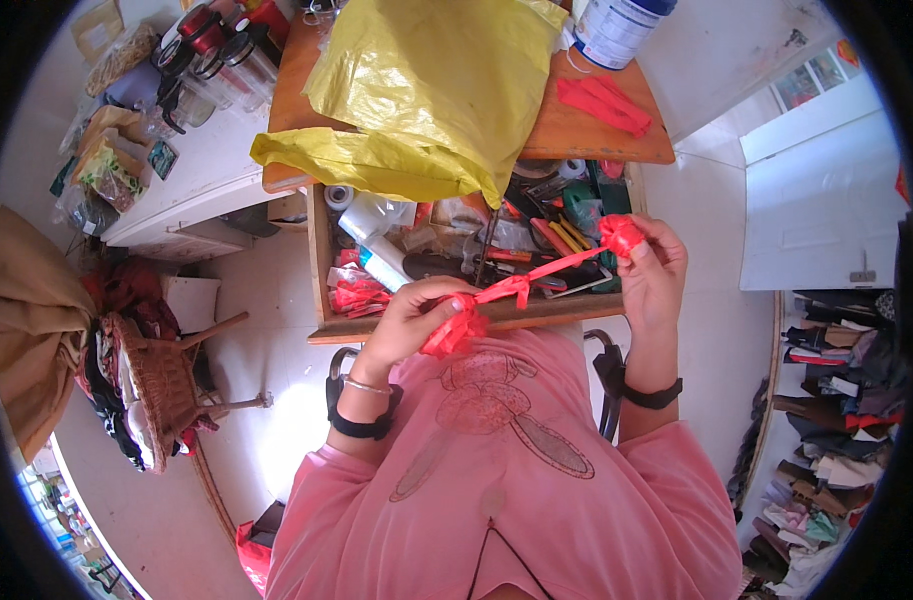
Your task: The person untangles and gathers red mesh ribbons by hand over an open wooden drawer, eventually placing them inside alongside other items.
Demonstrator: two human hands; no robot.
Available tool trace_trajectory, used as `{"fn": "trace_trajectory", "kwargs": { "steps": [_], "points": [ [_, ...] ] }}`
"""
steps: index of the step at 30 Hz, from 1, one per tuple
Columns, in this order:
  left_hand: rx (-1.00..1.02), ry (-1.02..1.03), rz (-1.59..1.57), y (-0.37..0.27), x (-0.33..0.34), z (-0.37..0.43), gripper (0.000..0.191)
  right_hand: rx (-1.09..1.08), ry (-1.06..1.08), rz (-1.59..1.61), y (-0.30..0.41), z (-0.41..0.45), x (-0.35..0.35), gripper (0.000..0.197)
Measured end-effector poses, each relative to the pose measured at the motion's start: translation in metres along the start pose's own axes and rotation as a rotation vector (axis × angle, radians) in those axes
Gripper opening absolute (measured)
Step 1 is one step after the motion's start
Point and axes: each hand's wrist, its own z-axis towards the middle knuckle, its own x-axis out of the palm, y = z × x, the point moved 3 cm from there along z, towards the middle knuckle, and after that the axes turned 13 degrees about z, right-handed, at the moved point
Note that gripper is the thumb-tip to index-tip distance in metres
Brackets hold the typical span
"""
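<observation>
My left hand (414, 316) grips a bunched mass of red ribbon (456, 328) just above my lap. Higher and to the right, my right hand (657, 262) pinches a small red ribbon ball (620, 235) between thumb and fingers. A narrow red strand (565, 262) runs taut between the two, with a knot or loop (510, 289) nearer the left hand. Both hands are over the front of an open wooden drawer (456, 322). A yellow woven plastic sack (434, 75) lies on the wooden tabletop (606, 135) and droops over the drawer.
The drawer holds a hammer (469, 251), rolls of tape (339, 197) and more red ribbon (355, 294). On the tabletop are a flat red piece (605, 103) and a white-and-blue tub (614, 34). Jars (246, 60) crowd a white surface at left. A wicker chair (156, 382) bears clothes.
</observation>
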Motion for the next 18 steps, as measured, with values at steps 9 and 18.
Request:
{"fn": "trace_trajectory", "kwargs": {
  "steps": [9, 18],
  "points": [
    [-0.011, -0.186, -0.185, -0.008, -0.025, -0.015, 0.018, -0.144, -0.093, 0.096, 0.02, -0.002, -0.029, 0.023],
    [0.244, -0.314, 0.525, -0.046, -0.099, -0.04, 0.015, -0.208, -0.154, 0.51, 0.035, -0.013, -0.048, 0.032]
  ]
}}
